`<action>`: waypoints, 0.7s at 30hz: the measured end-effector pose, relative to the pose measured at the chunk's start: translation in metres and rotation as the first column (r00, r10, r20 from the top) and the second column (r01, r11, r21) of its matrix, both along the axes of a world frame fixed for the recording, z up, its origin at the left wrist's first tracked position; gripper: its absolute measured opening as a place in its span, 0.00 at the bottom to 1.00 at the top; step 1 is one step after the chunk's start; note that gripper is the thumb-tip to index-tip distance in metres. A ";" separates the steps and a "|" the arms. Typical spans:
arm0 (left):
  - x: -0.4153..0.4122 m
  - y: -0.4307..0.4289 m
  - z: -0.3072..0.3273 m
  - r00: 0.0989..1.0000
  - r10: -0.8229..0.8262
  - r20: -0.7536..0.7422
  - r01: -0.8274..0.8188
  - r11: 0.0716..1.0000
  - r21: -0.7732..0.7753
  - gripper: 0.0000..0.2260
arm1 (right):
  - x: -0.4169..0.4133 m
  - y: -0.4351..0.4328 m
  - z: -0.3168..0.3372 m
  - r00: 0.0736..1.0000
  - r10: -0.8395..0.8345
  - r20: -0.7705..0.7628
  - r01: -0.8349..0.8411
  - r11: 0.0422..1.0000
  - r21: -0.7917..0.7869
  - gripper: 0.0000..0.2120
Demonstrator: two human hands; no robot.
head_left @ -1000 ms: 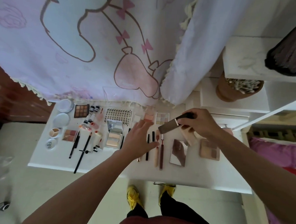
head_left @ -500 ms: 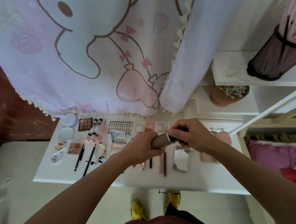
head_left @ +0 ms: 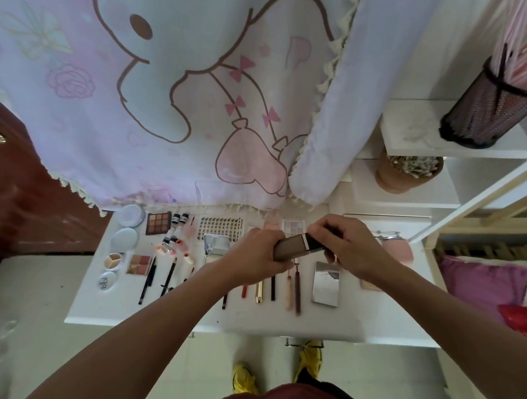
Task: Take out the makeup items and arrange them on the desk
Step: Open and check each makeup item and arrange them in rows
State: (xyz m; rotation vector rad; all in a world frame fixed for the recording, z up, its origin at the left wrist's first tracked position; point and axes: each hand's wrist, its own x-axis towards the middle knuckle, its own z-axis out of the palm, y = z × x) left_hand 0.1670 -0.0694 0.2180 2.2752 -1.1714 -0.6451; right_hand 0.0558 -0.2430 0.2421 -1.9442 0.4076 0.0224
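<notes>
Most items (head_left: pixel 158 222) lie in rows on the counter (head_left: pixel 280 325); the left hand (head_left: pixel 257 258) and right hand (head_left: pixel 349 249) grip 1 tube (head_left: pixel 290 250), not yet placed.

A cartoon curtain (head_left: pixel 169 103) hangs beside white shelves (head_left: pixel 412 137) bearing a black mesh holder (head_left: pixel 486 113) and swab pot (head_left: pixel 407 173).

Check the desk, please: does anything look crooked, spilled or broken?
Nothing looks spilled or broken. The pencils lie in a neat row. Only the small bottles left of the middle sit in a loose cluster, not in a line. The left hand and right hand hold a tube.
</notes>
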 end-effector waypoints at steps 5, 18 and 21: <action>-0.008 -0.003 0.000 0.997 0.071 -0.003 -0.071 0.997 -0.016 0.11 | 0.008 0.011 -0.007 0.986 -0.132 0.101 0.154 0.952 -0.263 0.23; 0.004 -0.002 0.004 0.910 -0.002 -0.414 0.009 1.000 0.016 0.15 | 0.021 0.008 -0.011 0.942 0.003 0.336 0.165 0.868 -0.469 0.13; 0.010 -0.001 0.012 0.881 -0.036 -0.472 0.052 0.998 0.020 0.15 | 0.021 0.007 -0.014 0.925 0.021 0.380 0.175 0.864 -0.472 0.14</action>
